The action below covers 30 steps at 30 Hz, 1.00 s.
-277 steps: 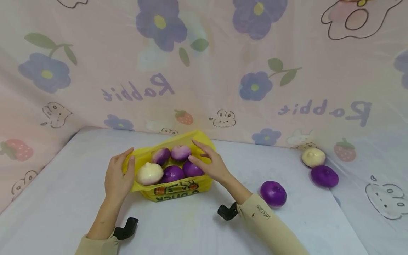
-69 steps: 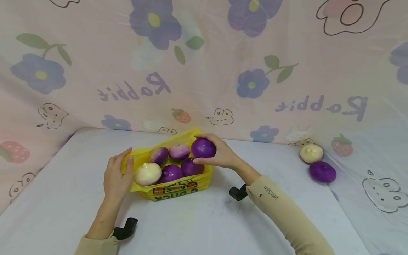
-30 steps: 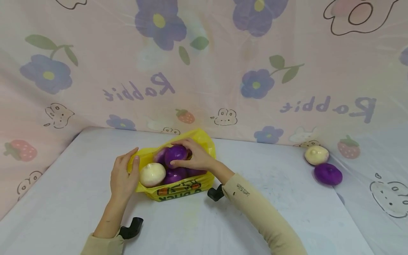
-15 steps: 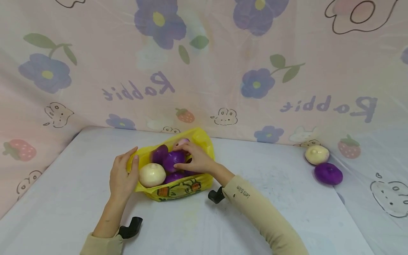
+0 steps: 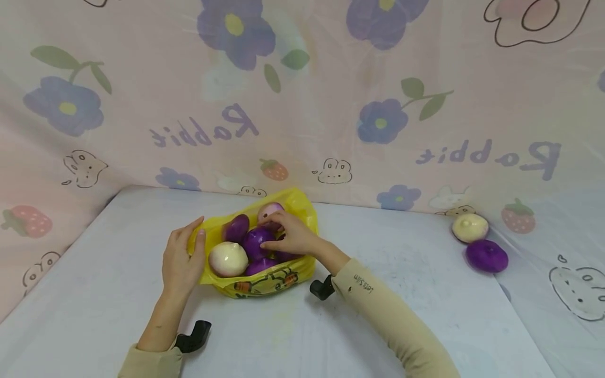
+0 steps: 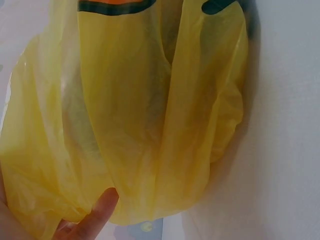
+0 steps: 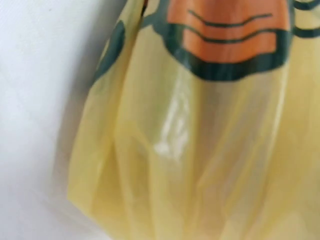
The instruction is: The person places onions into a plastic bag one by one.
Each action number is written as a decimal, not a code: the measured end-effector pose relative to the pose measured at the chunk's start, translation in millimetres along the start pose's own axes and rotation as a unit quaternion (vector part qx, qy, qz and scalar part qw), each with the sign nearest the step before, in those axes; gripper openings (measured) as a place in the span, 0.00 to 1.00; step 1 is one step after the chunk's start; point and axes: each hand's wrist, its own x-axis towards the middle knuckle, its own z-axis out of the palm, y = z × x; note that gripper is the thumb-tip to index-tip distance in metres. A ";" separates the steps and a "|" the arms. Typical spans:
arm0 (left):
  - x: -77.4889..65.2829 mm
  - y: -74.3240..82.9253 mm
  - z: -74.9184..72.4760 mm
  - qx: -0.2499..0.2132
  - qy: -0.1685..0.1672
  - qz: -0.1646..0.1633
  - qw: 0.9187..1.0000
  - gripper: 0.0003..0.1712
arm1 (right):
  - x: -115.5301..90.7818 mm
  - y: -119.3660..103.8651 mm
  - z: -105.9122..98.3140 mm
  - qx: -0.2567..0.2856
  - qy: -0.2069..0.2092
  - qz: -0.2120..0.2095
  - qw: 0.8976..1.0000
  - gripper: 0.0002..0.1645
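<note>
While our left hand (image 5: 181,262) spreads wide at the left rim of the yellow bag (image 5: 264,286), our right hand (image 5: 294,234) pinches 1 purple onion (image 5: 255,242) inside the bag; we should seat it snugly before loosening our fingers.

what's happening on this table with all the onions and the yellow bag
A person's right hand has its thumb and fingers around a glossy, round purple onion inside an open yellow plastic bag. The left hand holds the bag's left edge. Around that onion in the bag are a round cream onion, a pink-and-purple onion and other purple onions. Another cream onion and a flattish purple onion lie outside, far to the right.
</note>
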 end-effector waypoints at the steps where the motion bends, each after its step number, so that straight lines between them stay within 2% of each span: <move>1: 0.0 0.2 0.0 0.000 0.000 0.000 1.000 0.22 | 0.0 0.4 -0.9 0.006 0.002 -0.001 1.000 0.30; 7: 0.1 0.7 -0.3 -0.002 0.003 0.003 1.000 0.22 | -1.0 1.1 -5.9 0.036 0.018 -0.014 0.999 0.30; 13: -0.7 0.3 -0.8 -0.001 -0.001 -0.001 1.000 0.22 | -5.2 -0.5 -10.3 0.027 0.040 -0.013 0.999 0.29; 21: -1.5 0.6 -1.3 -0.003 -0.002 0.001 1.000 0.22 | -14.0 -0.3 -18.6 0.077 0.097 0.022 0.992 0.27; 30: -3.1 1.4 -1.9 -0.004 -0.002 0.004 1.000 0.22 | -20.0 3.8 -30.2 0.131 0.128 0.063 0.981 0.27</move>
